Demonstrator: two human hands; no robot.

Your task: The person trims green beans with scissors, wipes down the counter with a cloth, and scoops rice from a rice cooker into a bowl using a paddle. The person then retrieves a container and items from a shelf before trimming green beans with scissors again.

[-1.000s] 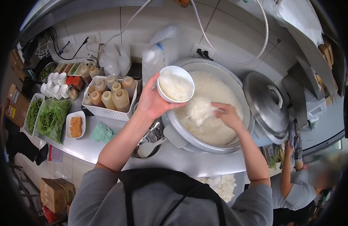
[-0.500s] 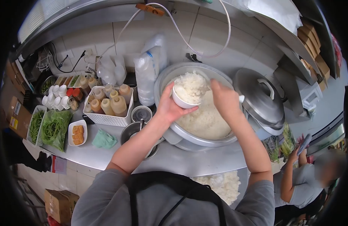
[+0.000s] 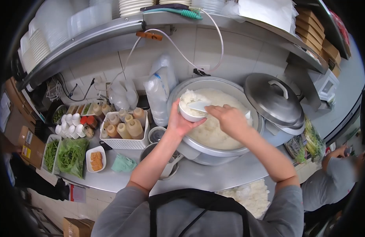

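Left hand (image 3: 180,123): I see it half-open, thumb and fingers curved about a white bowl (image 3: 191,117), forearm slanting in from below.
Right hand (image 3: 230,121): closed on the handle of a white rice paddle (image 3: 197,106), knuckles upward; I see the blade against the rice in the bowl.
Bowl position: over the near-left rim of the large metal pot (image 3: 208,158), which holds more rice.
Surface (image 3: 218,176): metal; left of the pot I find a basket of squeeze bottles (image 3: 125,144), a green cloth (image 3: 123,163) and bagged greens (image 3: 72,157).
Room: tiled wall (image 3: 233,53) behind, loaded shelf (image 3: 107,31) above; another person (image 3: 328,185) at right.
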